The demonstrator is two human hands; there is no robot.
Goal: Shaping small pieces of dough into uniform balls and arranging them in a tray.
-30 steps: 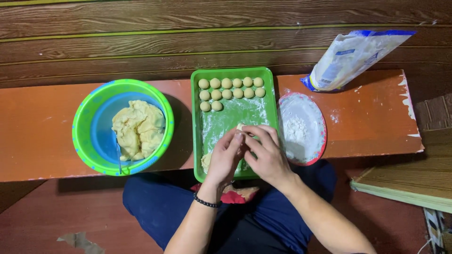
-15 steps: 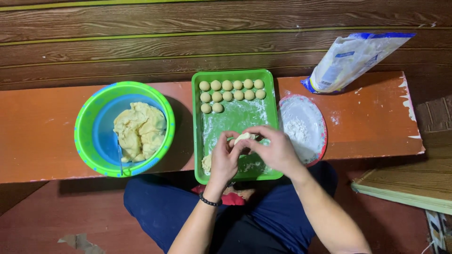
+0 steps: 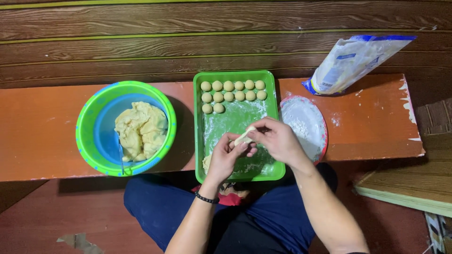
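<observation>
Over the green tray, the left hand and the right hand are pinching a small dough piece together, while twelve dough balls are already lying at the tray's far end and much dough is waiting in the bowl left of the tray.

Orange counter runs across frame, paint chipped at right end. Dark wood-plank wall behind counter. Reddish floor below. Pale wooden board right of counter.
</observation>
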